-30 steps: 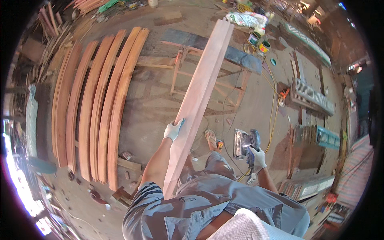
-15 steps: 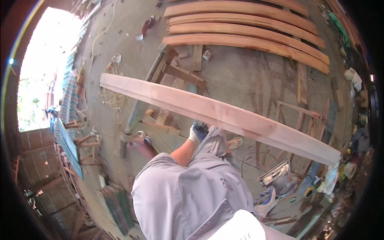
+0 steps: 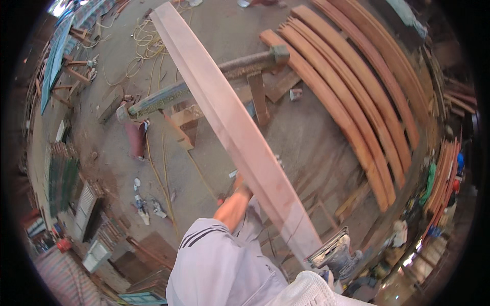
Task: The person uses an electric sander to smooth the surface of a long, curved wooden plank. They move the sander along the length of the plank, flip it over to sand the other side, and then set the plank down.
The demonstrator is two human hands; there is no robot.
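the long plank (image 3: pixel 240 137) has swung round since a moment ago, now running from far left to near right over the sawhorse (image 3: pixel 224 76). our left hand (image 3: pixel 236 187) grips its underside; our right hand (image 3: pixel 326 275), gloved, grip unclear, sits beside the sander (image 3: pixel 334 252).

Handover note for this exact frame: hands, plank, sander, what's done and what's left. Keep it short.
Left hand: under the long pale plank, gripping it mid-length; fingers mostly hidden by the board.
Right hand: hidden behind the plank's near end, state unclear.
Plank: carried, tilted, far end above the sawhorse, near end by the sander.
Stack of curved reddish boards lies on the floor to the right.
Done: plank lifted clear of the floor.
Left: plank not yet set down anywhere.
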